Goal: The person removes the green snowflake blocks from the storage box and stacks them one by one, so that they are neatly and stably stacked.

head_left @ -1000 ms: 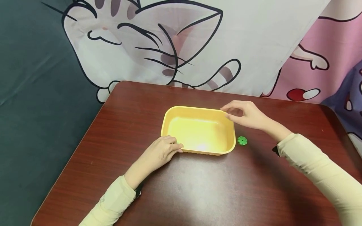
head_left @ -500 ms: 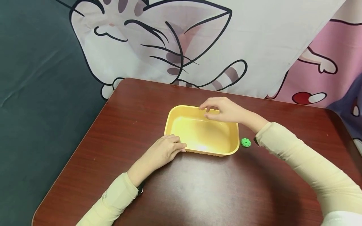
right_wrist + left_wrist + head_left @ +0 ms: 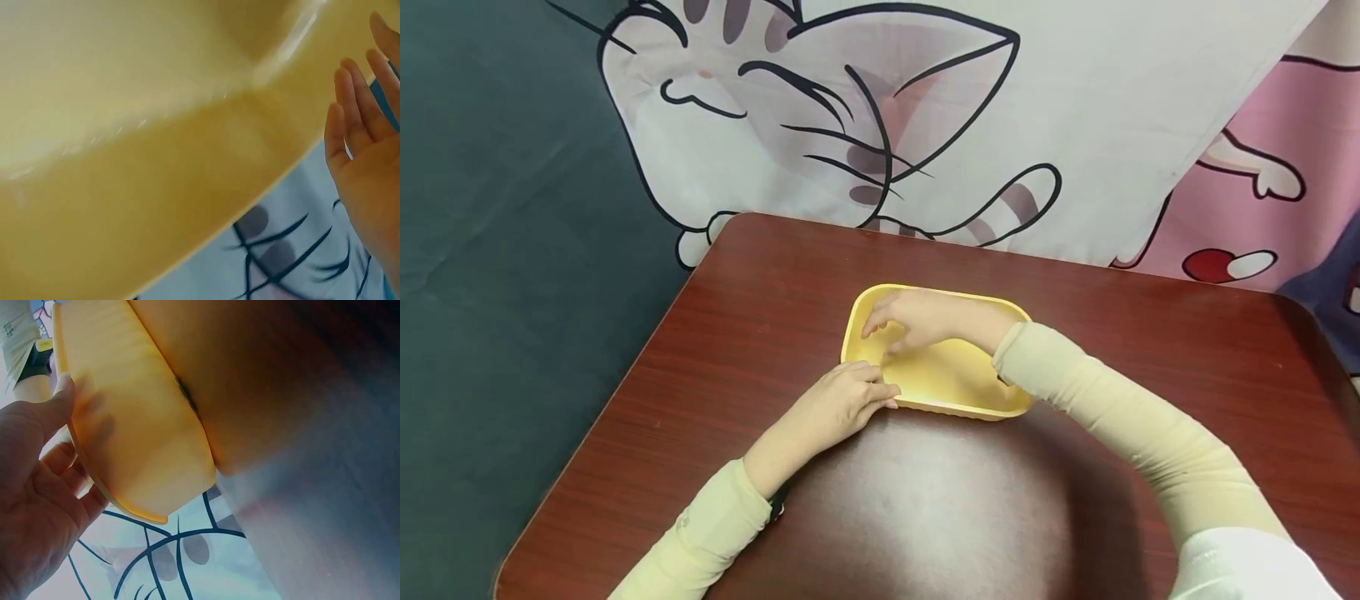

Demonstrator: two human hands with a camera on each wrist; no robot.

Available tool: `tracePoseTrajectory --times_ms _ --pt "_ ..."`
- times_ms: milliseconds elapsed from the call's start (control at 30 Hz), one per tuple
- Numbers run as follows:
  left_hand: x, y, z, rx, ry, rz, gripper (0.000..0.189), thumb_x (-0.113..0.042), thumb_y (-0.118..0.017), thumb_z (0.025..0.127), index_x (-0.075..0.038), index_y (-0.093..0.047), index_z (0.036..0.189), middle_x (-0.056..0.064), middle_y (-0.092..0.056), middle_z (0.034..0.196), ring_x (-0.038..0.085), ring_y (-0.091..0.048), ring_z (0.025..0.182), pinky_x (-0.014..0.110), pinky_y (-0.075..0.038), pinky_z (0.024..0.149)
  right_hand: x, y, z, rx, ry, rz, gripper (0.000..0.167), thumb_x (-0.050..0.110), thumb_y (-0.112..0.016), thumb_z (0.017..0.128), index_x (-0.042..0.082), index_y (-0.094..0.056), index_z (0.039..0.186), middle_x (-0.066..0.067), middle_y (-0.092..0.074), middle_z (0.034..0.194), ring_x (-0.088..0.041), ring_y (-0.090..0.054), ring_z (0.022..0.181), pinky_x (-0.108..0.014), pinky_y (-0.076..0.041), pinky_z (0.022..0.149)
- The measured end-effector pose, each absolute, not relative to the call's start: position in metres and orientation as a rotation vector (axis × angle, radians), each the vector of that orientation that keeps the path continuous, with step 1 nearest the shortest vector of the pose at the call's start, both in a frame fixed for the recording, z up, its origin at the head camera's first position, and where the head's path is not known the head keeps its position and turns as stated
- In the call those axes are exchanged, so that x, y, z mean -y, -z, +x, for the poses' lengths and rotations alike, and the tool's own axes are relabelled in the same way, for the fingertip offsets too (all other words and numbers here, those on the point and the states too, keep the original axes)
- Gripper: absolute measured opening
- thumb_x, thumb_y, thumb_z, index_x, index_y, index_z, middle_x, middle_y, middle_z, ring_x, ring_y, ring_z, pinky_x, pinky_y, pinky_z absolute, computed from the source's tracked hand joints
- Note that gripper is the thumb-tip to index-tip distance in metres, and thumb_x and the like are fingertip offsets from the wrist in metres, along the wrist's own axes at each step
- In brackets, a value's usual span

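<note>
A yellow plastic basin [image 3: 955, 409] stands on the dark red-brown table. At its near left corner my left hand [image 3: 838, 406] grips the rim. The left wrist view shows that thumb [image 3: 61, 397] and the fingers on either side of the basin wall [image 3: 134, 412]. My right hand [image 3: 917, 318] hovers over the basin's left part, fingers apart and loosely bent, with nothing visible in it. In the right wrist view its fingers [image 3: 356, 103] are nearly straight beside the basin's inner wall [image 3: 206, 169]. The green disc is hidden in the head view.
The table [image 3: 760, 308] extends around the basin on all sides. Behind it hangs a white cloth [image 3: 1120, 125] with a cartoon cat. Dark grey-green fabric [image 3: 512, 292] lies to the left. My right sleeve [image 3: 1120, 417] crosses the table's right side.
My right hand has moved left from the basin's far right corner across to its left part. The right forearm now covers where the green disc lay. My left hand keeps its hold on the rim.
</note>
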State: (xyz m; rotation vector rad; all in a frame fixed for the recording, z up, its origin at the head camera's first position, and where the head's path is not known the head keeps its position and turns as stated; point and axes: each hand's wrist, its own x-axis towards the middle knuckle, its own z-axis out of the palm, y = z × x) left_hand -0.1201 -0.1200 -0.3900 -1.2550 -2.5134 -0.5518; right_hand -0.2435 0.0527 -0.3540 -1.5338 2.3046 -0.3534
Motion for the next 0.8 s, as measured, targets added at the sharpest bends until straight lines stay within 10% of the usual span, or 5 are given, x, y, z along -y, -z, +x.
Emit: tracePoseTrajectory --times_ms 800 --pt "0.118 0.388 -0.119 2.518 0.481 -1.271 0.005 -0.023 -0.069 0.084 -0.018 -0.070 0.086 -0.003 -0.054 0.073 0.012 -0.054 0.069 0.029 -0.046 0.069 -0.043 0.405 -0.224 -2.188 0.553 -1.604 0.025 0.010 -0.074 0.074 0.007 -0.066 0.098 -0.002 -0.059 0.096 -0.013 -0.056 0.092 -0.024 -0.045 0.087"
